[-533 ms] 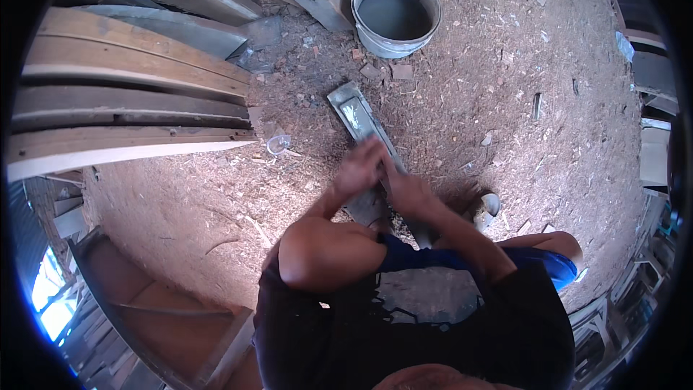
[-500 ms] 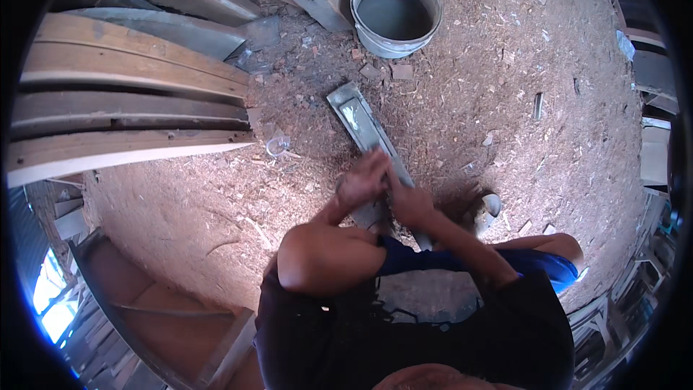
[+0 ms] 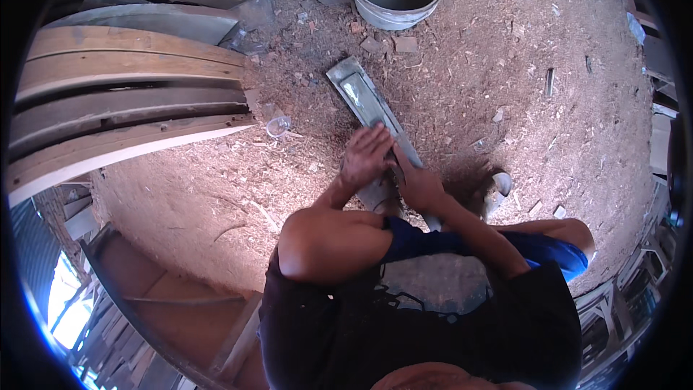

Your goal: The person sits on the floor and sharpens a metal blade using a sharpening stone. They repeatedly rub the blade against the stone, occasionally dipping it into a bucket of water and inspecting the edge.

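Note:
A long grey plank (image 3: 408, 146) lies aslant on the ground in front of me, with a flat, wet-looking slab (image 3: 364, 101) like a sharpening stone on its far half. My left hand (image 3: 367, 157) lies over the slab's near end, fingers stretched out and close together. Just right of it, my right hand (image 3: 420, 188) is closed, its fingers wrapped round something narrow and dark. Most of that piece is hidden by both hands, so its kind cannot be made out. My bare foot (image 3: 379, 195) shows beside the plank, below the left hand.
Beyond the plank stands a white bucket (image 3: 393, 20) of grey liquid. Stacked curved timbers (image 3: 130, 108) reach in from the left. A clear plastic cup (image 3: 278, 126) lies near their ends. Wood chips cover the ground (image 3: 498, 65). A brown wooden frame (image 3: 173, 303) is at lower left.
The view has shifted, so the bucket and plank sit higher in the picture. Both hands were blurred by motion before and look sharper now, still over the plank.

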`<action>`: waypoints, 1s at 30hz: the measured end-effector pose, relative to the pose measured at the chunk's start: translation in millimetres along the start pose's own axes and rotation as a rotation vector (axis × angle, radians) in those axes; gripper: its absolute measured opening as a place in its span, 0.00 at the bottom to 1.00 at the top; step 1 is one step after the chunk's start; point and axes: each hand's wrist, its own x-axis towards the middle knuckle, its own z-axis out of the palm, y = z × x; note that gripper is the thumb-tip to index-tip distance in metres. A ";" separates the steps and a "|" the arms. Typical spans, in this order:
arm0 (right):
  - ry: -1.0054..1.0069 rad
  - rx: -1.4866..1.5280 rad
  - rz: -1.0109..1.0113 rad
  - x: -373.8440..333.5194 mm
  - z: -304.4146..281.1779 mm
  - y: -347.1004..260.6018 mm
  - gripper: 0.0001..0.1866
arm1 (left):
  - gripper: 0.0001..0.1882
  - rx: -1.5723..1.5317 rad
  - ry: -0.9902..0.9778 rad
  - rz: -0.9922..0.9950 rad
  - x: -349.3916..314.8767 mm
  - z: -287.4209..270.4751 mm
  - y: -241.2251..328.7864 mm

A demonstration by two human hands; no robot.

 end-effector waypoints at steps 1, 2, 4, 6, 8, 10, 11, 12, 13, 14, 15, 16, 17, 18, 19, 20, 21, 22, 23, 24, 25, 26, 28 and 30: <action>0.022 0.025 -0.023 -6.0 -1.9 -5.8 0.48 | 0.32 -0.017 0.001 0.014 -0.2 -4.6 1.2; 0.044 0.049 -0.047 -9.8 -4.7 -11.3 0.48 | 0.34 -0.034 0.004 0.025 -0.9 -9.4 2.1; 0.034 0.013 -0.054 22.3 -38.3 -42.1 0.48 | 0.31 -0.021 0.004 0.004 30.6 -32.3 -38.9; 0.015 -0.018 -0.058 67.8 -74.8 -57.6 0.48 | 0.29 -0.007 -0.030 0.017 77.0 -62.2 -75.1; -0.052 -0.034 -0.006 96.5 -93.4 -54.7 0.48 | 0.29 -0.050 -0.130 0.045 106.9 -70.6 -89.6; -0.034 -0.002 -0.007 66.1 -87.6 -49.1 0.48 | 0.29 -0.107 -0.117 -0.011 94.9 -66.5 -65.8; -0.040 0.008 0.003 40.9 -77.8 -46.6 0.48 | 0.29 -0.152 -0.114 -0.051 75.5 -57.1 -45.3; -0.101 0.008 0.058 16.3 -54.9 -41.0 0.48 | 0.30 -0.118 -0.085 -0.014 44.4 -44.8 -21.7; -0.136 0.007 0.086 -0.7 -41.6 -38.4 0.47 | 0.31 -0.085 -0.052 0.029 17.5 -28.1 -2.1; -0.176 0.000 0.107 -16.7 -26.3 -36.8 0.46 | 0.32 -0.106 -0.136 -0.001 -11.9 -5.6 2.3; -0.176 -0.015 0.096 -20.0 -24.2 -38.6 0.45 | 0.32 -0.120 -0.204 -0.015 -30.7 19.4 -3.3; -0.170 -0.024 0.127 -25.2 -24.1 -33.1 0.43 | 0.32 -0.150 -0.171 -0.002 -14.7 18.5 -2.8; -0.102 -0.011 0.094 -11.2 -28.4 -40.1 0.45 | 0.32 -0.153 -0.152 -0.012 -8.4 7.5 -6.1; -0.017 -0.007 0.062 16.3 -47.4 -49.0 0.47 | 0.32 -0.132 -0.011 -0.005 41.3 -30.6 -26.5; -0.020 -0.028 0.023 36.5 -73.9 -64.3 0.47 | 0.33 -0.151 0.005 -0.037 64.3 -45.1 -50.5; -0.034 -0.041 -0.019 51.6 -93.0 -75.8 0.47 | 0.32 -0.168 -0.019 -0.106 82.4 -58.6 -68.9; -0.063 -0.068 -0.022 65.5 -107.1 -76.0 0.48 | 0.32 -0.194 -0.056 -0.116 99.9 -67.9 -77.8; -0.102 -0.089 -0.004 82.1 -115.7 -74.3 0.48 | 0.31 -0.240 -0.106 -0.127 112.1 -69.2 -87.9; -0.139 -0.108 0.015 87.8 -119.7 -72.6 0.48 | 0.31 -0.286 -0.157 -0.134 119.4 -70.4 -90.3; -0.104 -0.106 -0.031 69.2 -112.9 -66.4 0.48 | 0.30 -0.284 -0.131 -0.124 113.4 -70.8 -77.4; -0.128 -0.078 0.033 48.7 -101.2 -63.3 0.48 | 0.30 -0.297 -0.107 -0.128 92.9 -65.4 -52.8; -0.149 -0.056 0.093 24.0 -90.3 -62.4 0.49 | 0.30 -0.308 -0.077 -0.133 74.5 -62.9 -26.8; -0.174 -0.050 0.082 -14.3 -28.8 -25.9 0.49 | 0.30 -0.216 -0.050 -0.024 14.8 -25.4 10.2; -0.122 0.008 0.024 -9.4 -25.9 -19.2 0.47 | 0.31 -0.228 0.004 -0.010 17.9 -14.4 -1.9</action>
